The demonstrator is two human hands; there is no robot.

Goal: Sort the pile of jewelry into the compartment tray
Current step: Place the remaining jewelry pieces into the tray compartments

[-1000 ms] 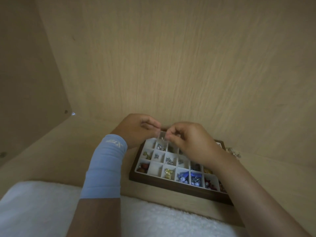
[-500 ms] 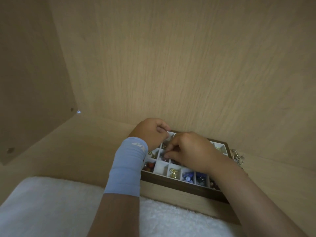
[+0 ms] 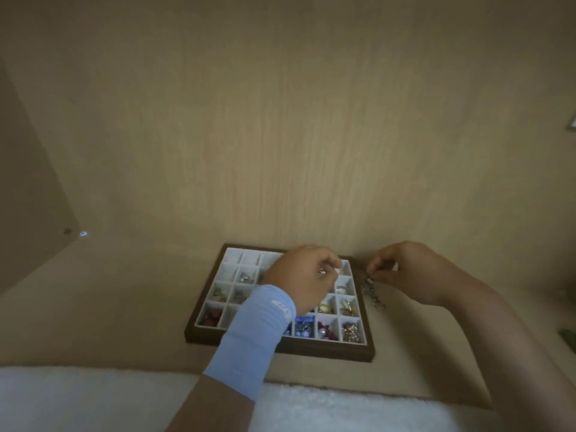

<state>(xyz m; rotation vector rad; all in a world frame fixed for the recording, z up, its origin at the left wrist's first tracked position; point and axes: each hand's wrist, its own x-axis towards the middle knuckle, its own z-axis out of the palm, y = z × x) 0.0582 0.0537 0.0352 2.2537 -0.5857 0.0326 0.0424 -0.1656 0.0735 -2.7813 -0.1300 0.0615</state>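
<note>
The compartment tray (image 3: 327,350) has a dark wooden frame and white cells, and lies on the wooden shelf against the back wall. Several cells hold red, blue, gold and silver pieces. My left hand (image 3: 299,275), with a light blue wristband (image 3: 252,341), hovers over the tray's right half with curled fingers pinching a small silvery piece (image 3: 322,271). A small jewelry pile (image 3: 372,293) lies just right of the tray. My right hand (image 3: 405,272) is at the pile's far end, fingertips pinching one of its pieces. My left arm hides the tray's middle cells.
A wooden back wall rises directly behind the tray, and a side wall (image 3: 28,198) closes the left. A white fluffy cloth (image 3: 93,400) covers the near edge. A dark object (image 3: 568,336) shows at the far right edge.
My right hand has left the tray and moved right to the pile. My left hand stays over the tray, shifted toward its right side. The view has swung so the tray sits more central.
</note>
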